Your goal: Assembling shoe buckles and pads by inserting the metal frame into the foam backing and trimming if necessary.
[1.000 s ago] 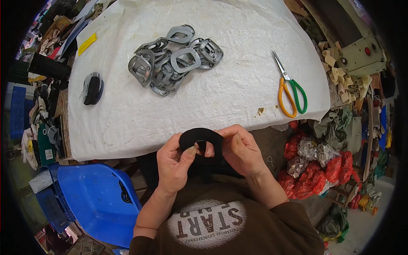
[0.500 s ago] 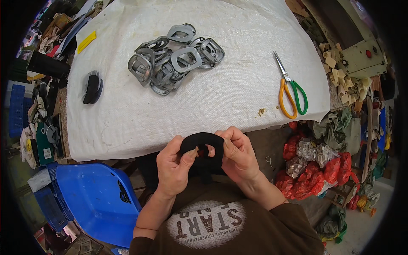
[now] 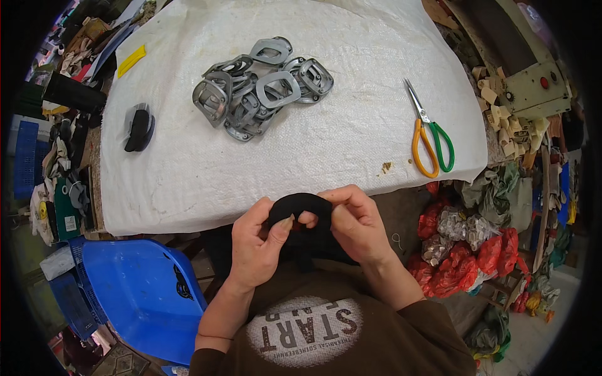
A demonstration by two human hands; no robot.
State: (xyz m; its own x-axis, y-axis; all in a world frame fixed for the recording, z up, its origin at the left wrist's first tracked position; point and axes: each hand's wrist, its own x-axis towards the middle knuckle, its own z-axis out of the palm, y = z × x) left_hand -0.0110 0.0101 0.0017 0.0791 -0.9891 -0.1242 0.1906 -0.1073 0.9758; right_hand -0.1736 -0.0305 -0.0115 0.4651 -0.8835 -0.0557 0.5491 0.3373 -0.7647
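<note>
A white sheet point(image 3: 351, 156) carries the heaped grey buckles point(image 3: 261, 94), with scissors point(image 3: 424, 117) to their right. On my remote view, the black band point(image 3: 302, 202) arches at the sheet's near edge — left hand point(image 3: 256, 249) clamped on its left end, right hand point(image 3: 360, 227) pinching its right end

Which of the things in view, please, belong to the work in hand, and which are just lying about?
In hand:
- black piece, held by left hand and right hand

Seemingly just lying about, untouched:
- scissors
- metal frames
- yellow strip
- blue tub
- red bags
</note>
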